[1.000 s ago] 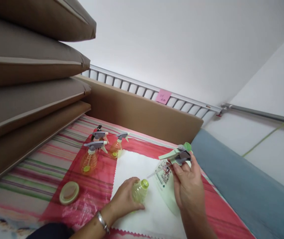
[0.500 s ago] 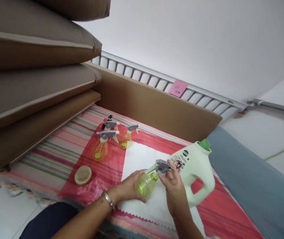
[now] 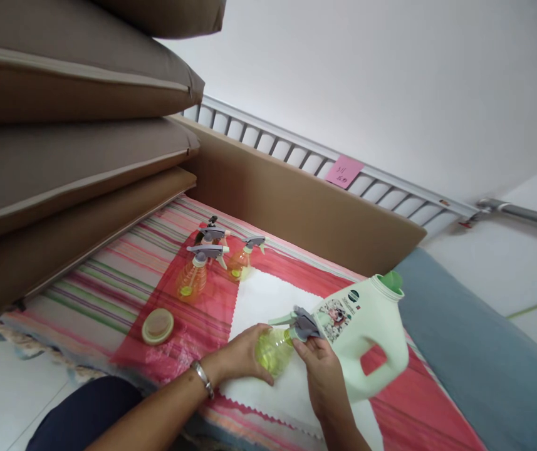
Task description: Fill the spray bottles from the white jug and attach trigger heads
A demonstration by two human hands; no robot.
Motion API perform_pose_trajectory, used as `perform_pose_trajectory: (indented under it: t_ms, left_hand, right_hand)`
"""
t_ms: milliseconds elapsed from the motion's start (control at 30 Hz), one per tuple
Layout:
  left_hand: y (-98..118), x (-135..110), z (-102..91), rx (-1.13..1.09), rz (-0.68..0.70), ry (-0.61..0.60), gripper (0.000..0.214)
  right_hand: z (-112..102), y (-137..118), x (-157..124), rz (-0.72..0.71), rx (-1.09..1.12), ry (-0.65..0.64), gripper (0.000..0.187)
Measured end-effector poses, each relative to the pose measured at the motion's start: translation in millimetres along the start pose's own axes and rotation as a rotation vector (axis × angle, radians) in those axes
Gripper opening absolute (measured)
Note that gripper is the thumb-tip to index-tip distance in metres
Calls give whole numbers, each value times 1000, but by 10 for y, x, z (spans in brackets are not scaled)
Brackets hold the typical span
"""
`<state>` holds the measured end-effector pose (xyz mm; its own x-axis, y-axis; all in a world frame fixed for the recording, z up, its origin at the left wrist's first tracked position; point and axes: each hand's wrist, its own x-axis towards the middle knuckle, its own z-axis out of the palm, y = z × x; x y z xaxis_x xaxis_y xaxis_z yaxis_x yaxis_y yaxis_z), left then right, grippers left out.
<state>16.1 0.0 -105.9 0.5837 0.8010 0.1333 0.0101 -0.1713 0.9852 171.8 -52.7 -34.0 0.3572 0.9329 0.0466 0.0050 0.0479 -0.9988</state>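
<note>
My left hand (image 3: 244, 355) wraps around the body of a clear spray bottle (image 3: 272, 352) with yellow-green liquid in it, tilted to the right. At its neck, my right hand (image 3: 322, 369) has its fingers closed on the grey and pale green spray head (image 3: 303, 322), which now sits on the mouth. Both hands are above a white scallop-edged cloth (image 3: 268, 291). Just right of them stands a large pale green jug (image 3: 366, 338) with a handle and an uncapped-looking green mouth.
Several more spray bottles (image 3: 193, 279) stand at the back left on a red plastic sheet (image 3: 155, 300). A round pale lid (image 3: 158, 326) lies nearer me. Stacked brown cushions (image 3: 84, 144) overhang the left side. A brown board (image 3: 287, 194) and a radiator (image 3: 268, 141) line the back.
My right hand has brought the spray head down and left onto the bottle's mouth, closing the gap between them. The left hand keeps its hold. The view has shifted slightly.
</note>
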Motion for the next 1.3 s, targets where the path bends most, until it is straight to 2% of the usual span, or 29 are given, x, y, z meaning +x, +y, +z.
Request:
perform_pose_trajectory:
  t_ms: [233,333,433,667,833,933,1033,1167,1300]
  left_hand:
    - [-28,1,1,-4,42,-3,96]
    - [-40,7,-5,-24,57,-9,95]
    - [-55,18,-1,-24,15,-3,99]
    - [-15,9,-1,-16,-7,1,98]
    - [-30,-8,-2,-34,-25,1,98]
    - [-56,-12,1,-54,-12,0,99]
    - [-62,-13,1,-38,14,-5,96]
    - [-48,-11,-3,1,27,-7,95]
    - [-45,-8,0,-7,8,-14,97]
  right_hand:
    - [-2,-46,-10,16,-63,-37,27]
    - [9,-53,-8,18,-69,-51,36]
    - [2,-18,-1,35,-72,-29,45]
    - [33,39,20,36,-61,-31,51]
    - [-1,42,3,52,-28,-159,52]
    - [-41,28,-18,60,4,-214,40]
    - [-47,-1,-27,62,-40,-181,36]
    - [-33,-25,-25,75,-152,-110,44]
    - [-62,5,-12,70,-95,-146,44]
